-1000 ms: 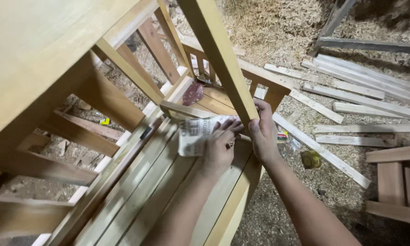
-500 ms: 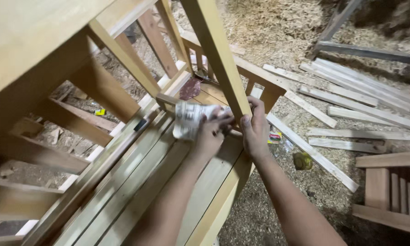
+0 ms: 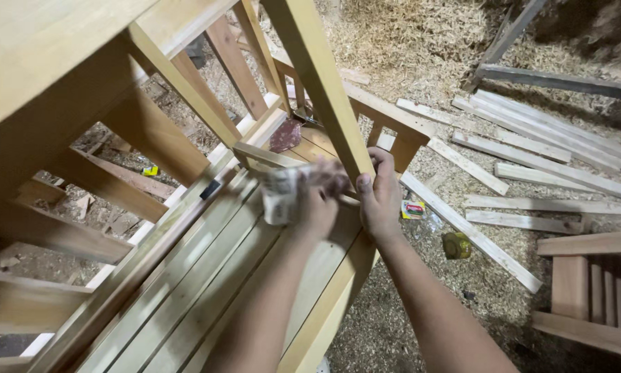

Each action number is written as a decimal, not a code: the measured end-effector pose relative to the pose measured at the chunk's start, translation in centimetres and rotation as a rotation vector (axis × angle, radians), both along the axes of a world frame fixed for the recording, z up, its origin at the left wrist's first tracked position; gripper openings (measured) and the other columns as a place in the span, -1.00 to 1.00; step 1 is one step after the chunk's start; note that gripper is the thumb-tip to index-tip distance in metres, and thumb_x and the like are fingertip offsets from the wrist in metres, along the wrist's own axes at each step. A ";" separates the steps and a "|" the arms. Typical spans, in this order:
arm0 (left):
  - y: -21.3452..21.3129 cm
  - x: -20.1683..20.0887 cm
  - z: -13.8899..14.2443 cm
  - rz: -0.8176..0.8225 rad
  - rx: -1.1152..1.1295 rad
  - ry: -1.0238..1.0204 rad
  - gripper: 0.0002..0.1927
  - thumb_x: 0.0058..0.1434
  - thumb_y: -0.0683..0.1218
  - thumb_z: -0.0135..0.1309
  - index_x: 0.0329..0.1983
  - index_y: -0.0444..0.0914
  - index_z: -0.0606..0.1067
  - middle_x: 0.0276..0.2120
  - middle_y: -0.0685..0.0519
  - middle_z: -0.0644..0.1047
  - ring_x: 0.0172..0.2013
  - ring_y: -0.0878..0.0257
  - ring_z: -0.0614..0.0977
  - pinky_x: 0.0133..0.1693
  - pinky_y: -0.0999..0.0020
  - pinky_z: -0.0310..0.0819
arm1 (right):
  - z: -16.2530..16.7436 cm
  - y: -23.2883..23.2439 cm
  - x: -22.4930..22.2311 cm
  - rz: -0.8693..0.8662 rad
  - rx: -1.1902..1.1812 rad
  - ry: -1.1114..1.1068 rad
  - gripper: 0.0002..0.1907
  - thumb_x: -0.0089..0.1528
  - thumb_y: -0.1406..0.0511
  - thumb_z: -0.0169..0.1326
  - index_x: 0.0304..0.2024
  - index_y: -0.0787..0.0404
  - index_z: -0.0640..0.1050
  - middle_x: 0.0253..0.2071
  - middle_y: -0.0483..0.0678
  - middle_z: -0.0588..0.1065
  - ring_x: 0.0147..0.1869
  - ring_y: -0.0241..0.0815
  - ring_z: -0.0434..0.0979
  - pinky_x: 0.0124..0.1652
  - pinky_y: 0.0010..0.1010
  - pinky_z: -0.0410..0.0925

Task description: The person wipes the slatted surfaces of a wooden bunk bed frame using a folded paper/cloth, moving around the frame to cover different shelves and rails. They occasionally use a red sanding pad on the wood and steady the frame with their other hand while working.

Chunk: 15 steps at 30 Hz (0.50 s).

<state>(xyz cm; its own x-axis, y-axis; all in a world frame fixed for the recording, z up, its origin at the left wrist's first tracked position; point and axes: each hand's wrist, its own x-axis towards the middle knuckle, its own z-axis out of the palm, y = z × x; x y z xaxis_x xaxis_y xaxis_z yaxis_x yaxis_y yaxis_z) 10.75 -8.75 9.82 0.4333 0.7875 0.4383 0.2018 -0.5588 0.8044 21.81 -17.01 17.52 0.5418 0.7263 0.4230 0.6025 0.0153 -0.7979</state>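
Left hand (image 3: 315, 207) shifted, sandpaper (image 3: 280, 195) blurred.

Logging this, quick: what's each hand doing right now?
Left hand: closed on a folded sheet of sandpaper, blurred.
Right hand: fingers gripping the wooden post.

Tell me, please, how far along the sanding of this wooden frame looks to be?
Done: the frame is assembled, slats and rails in place. In hand: the left hand rubs a folded sheet of sandpaper near the upright post, which the right hand steadies. How much remains unsanded cannot be told; loose strips lie unused on the sawdust floor.
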 end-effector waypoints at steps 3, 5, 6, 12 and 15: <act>5.2 -1.8 0.2 0.080 -0.201 -0.007 -0.79 0.34 -0.16 -0.05 -0.03 -0.26 0.53 -0.05 -0.11 0.56 0.04 0.00 0.55 0.12 0.07 0.41 | -0.3 0.0 -0.1 -0.028 -0.015 -0.044 -0.20 0.38 -0.30 -0.32 0.23 0.22 0.36 -0.08 0.07 0.48 0.00 0.02 0.54 -0.01 -0.21 0.38; 7.2 -2.2 0.2 0.209 -0.040 0.107 -0.74 0.39 -0.12 -0.05 0.04 -0.29 0.55 0.01 -0.15 0.53 0.07 -0.09 0.47 0.14 -0.02 0.31 | -0.4 -0.1 -0.1 -0.025 -0.006 -0.039 -0.21 0.40 -0.29 -0.31 0.21 0.22 0.37 -0.07 0.09 0.48 0.01 0.02 0.55 0.01 -0.20 0.38; 7.1 -2.1 0.2 0.271 0.042 0.158 -0.71 0.41 -0.11 -0.05 0.07 -0.31 0.56 0.05 -0.17 0.52 0.09 -0.12 0.44 0.14 -0.06 0.26 | -0.5 -0.2 -0.2 -0.026 -0.001 -0.041 -0.21 0.41 -0.29 -0.30 0.21 0.23 0.37 -0.07 0.09 0.48 0.01 0.03 0.55 0.01 -0.19 0.39; 0.5 0.1 1.9 0.083 0.113 0.113 -0.70 0.39 -0.12 0.00 0.13 -0.21 0.58 0.12 -0.07 0.58 0.26 -0.09 0.42 0.27 -0.07 0.08 | -0.4 -0.2 -0.1 -0.028 -0.016 0.035 -0.15 0.32 -0.32 -0.31 0.21 0.24 0.35 -0.10 0.06 0.51 -0.08 -0.01 0.59 -0.09 -0.22 0.42; 2.1 -0.8 3.2 0.151 -0.015 0.181 -0.75 0.41 -0.07 -0.03 0.03 -0.14 0.61 0.01 0.00 0.64 0.09 0.11 0.60 0.14 0.16 0.39 | -0.5 0.0 0.0 0.008 0.071 -0.128 -0.20 0.45 -0.28 -0.34 0.24 0.27 0.37 0.04 0.15 0.48 0.13 0.09 0.54 0.09 -0.15 0.38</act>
